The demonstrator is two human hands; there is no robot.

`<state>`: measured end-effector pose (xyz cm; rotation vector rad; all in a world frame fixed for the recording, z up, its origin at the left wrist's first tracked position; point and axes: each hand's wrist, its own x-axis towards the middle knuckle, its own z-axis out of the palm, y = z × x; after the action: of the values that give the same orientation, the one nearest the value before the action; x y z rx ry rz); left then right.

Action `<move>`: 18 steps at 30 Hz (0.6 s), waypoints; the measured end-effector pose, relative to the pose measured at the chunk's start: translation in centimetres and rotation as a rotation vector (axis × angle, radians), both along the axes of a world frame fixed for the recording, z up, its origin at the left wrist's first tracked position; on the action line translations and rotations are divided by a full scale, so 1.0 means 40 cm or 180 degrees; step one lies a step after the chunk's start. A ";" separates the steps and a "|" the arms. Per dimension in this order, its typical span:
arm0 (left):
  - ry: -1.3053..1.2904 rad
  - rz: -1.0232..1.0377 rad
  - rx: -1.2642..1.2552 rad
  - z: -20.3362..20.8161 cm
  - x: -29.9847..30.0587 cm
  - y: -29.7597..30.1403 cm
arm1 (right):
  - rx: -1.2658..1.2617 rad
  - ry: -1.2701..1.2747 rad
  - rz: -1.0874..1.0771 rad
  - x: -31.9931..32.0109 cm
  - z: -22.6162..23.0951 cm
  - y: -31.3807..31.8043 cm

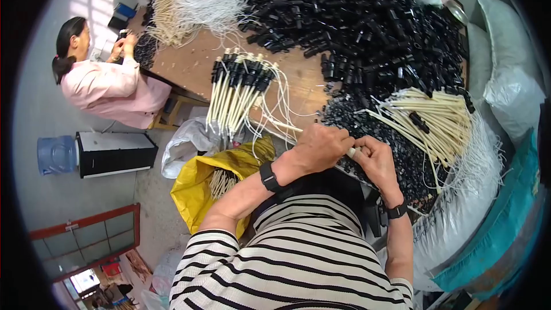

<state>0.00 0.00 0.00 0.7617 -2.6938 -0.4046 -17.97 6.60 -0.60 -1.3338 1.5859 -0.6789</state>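
Note:
Just above the near edge of the table, my left hand [318, 148] is closed around a cream tube [287, 127], which sticks out to its left. My right hand [376, 161] is pinched at the tube's other end, close to the left fingers. Whatever small piece sits under those fingertips is hidden. To the left, a bunch of cream tubes [232, 100] with black fittings and white cords overhangs the table edge. Right of my hands lies a pile of plain cream tubes [436, 123] with white cords, on top of small black parts [350, 116].
Black fittings [367, 23] form a big heap across the back of the table [301, 80]. More corded tubes [183, 8] lie far left. A yellow sack [192, 186] stands below left, and white sacks [468, 224] crowd the right. At far left sits another person [106, 89].

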 end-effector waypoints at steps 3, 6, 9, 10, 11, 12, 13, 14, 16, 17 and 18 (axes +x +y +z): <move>0.0376 0.0132 0.0000 0.004 0.026 -0.022 | -0.0724 0.0071 -0.0281 0.029 0.013 0.006; 0.1046 0.0954 -0.0569 -0.004 0.107 -0.112 | -0.2460 0.1103 -0.0639 0.043 0.055 -0.016; 0.0756 0.2011 -0.1074 -0.002 0.247 -0.208 | -0.1981 0.0843 -0.0902 -0.007 0.037 -0.013; 0.0520 0.2189 -0.1223 0.000 0.287 -0.226 | -0.1862 0.0852 -0.0569 0.009 0.033 -0.008; 0.0300 0.2344 -0.1363 0.000 0.313 -0.241 | -0.1733 0.0878 -0.0256 0.035 0.033 -0.004; 0.0171 0.2559 -0.1452 0.004 0.322 -0.248 | -0.1891 0.1366 0.0270 0.051 0.043 -0.002; 0.0045 0.2769 -0.1535 0.002 0.316 -0.254 | -0.2034 0.1354 0.0519 0.054 0.028 -0.002; 0.0050 0.2707 -0.1337 -0.006 0.300 -0.248 | -0.1844 0.1208 0.0375 0.048 0.018 0.003; 0.0661 0.1983 -0.0616 0.006 0.226 -0.228 | -0.1647 0.1005 0.0008 0.026 -0.005 0.010; 0.0973 0.1487 -0.0082 0.003 0.184 -0.222 | -0.1636 0.0973 -0.0231 -0.003 -0.014 0.011; 0.1086 0.1196 -0.0177 -0.032 0.148 -0.228 | -0.1420 0.1013 -0.0457 -0.029 0.002 0.013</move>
<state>5.93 -9.12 -1.27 1.0500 -2.1789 -0.3293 -19.12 7.12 -0.51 -1.7302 1.8678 -0.9895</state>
